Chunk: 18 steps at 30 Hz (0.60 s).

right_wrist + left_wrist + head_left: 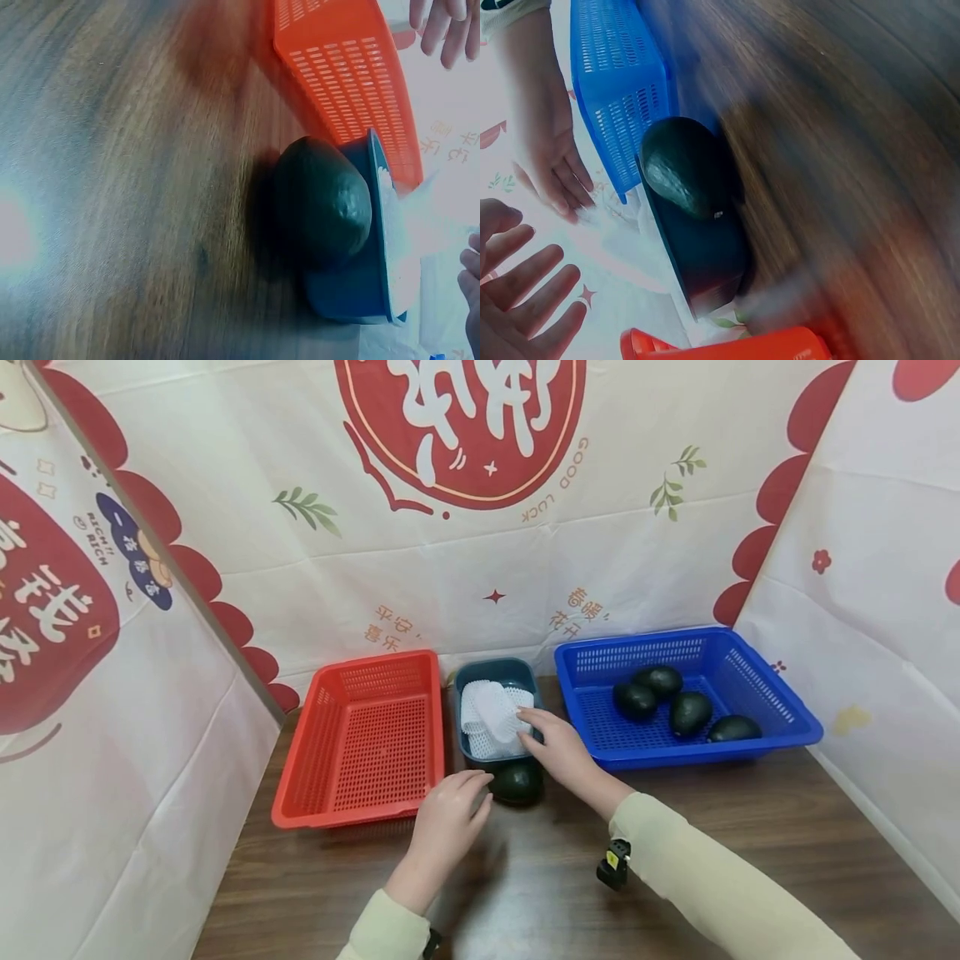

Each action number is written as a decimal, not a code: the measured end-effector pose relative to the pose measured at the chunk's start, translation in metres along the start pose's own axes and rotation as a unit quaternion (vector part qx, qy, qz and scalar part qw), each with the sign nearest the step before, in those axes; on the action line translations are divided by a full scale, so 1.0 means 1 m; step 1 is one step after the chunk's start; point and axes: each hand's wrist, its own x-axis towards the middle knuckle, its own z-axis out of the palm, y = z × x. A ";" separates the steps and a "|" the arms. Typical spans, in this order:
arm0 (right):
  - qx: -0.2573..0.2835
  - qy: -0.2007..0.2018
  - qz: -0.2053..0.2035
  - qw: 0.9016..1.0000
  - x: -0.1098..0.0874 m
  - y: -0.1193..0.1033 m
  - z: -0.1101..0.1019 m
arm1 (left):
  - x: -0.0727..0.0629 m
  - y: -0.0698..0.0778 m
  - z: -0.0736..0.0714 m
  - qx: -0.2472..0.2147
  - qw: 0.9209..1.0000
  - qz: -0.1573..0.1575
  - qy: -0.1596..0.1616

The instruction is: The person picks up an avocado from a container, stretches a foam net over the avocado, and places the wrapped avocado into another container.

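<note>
A dark green avocado (516, 782) lies on the table against the near side of a small teal basket (497, 666). White foam net sleeves fill the basket, and one foam net sleeve (495, 710) stands up above its rim. My right hand (558, 747) pinches the edge of that sleeve between thumb and fingertips; in the left wrist view the sleeve blurs near the fingertips of the right hand (551, 161). To the left of the avocado, my left hand (450, 810) hovers with nothing in it, its fingers (544, 274) spread and loosely bent.
On the left stands a red plastic basket (431, 727) with nothing in it. A blue basket (806, 727) on the right holds several avocados (690, 713). Printed cloth walls (225, 527) enclose the wooden table (570, 893) at the back and sides.
</note>
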 end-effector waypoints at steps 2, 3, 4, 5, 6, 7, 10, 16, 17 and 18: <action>0.007 0.022 -0.011 1.000 -0.005 0.000 -0.004 | -0.001 -0.002 -0.001 0.001 1.000 0.004 0.010; 0.007 0.034 -0.017 0.999 -0.007 -0.001 -0.006 | -0.002 -0.003 -0.001 0.003 1.000 0.008 0.017; 0.011 0.048 -0.023 0.999 -0.009 -0.001 -0.008 | -0.002 -0.003 -0.002 0.007 1.000 0.013 0.024; 0.015 0.060 -0.028 0.998 -0.010 -0.001 -0.010 | -0.002 -0.004 -0.002 0.009 0.999 0.017 0.030; 0.022 0.073 -0.033 0.997 -0.011 -0.001 -0.012 | -0.002 -0.005 -0.002 0.013 0.999 0.022 0.036; 0.032 0.086 -0.037 0.995 -0.013 -0.002 -0.014 | -0.002 -0.005 -0.002 0.015 0.999 0.025 0.040; 0.059 0.114 -0.045 0.991 -0.016 -0.003 -0.020 | -0.002 -0.006 -0.003 0.018 0.999 0.028 0.043; 0.092 0.123 -0.042 0.987 -0.026 -0.009 -0.032 | 0.001 -0.006 -0.004 0.022 0.999 0.008 0.027; 0.098 0.121 -0.039 0.987 -0.028 -0.011 -0.033 | 0.001 -0.006 -0.004 0.026 0.999 0.009 0.031; 0.102 0.119 -0.037 0.987 -0.030 -0.012 -0.034 | 0.002 -0.007 -0.004 0.029 0.999 0.010 0.036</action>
